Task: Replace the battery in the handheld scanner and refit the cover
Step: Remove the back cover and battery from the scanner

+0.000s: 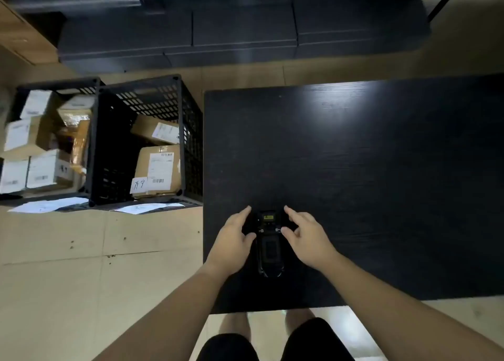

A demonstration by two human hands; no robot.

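A black handheld scanner [270, 247] lies back side up on the dark table [368, 169], near its front left corner. A small yellow label shows at the scanner's far end, and a raised dark panel sits on its near half. My left hand [234, 240] rests against the scanner's left side, thumb touching its edge. On the other side, my right hand [306, 236] has its fingers spread and its fingertips at the latch area. Neither hand has the scanner lifted. No loose battery or cover is visible on the table.
Two black plastic crates [147, 142] full of labelled cardboard parcels stand on the tiled floor to the left of the table. Paper sheets [49, 205] lie in front of them. Dark bins [245, 27] are stacked beyond the table. My knees show below the table's front edge.
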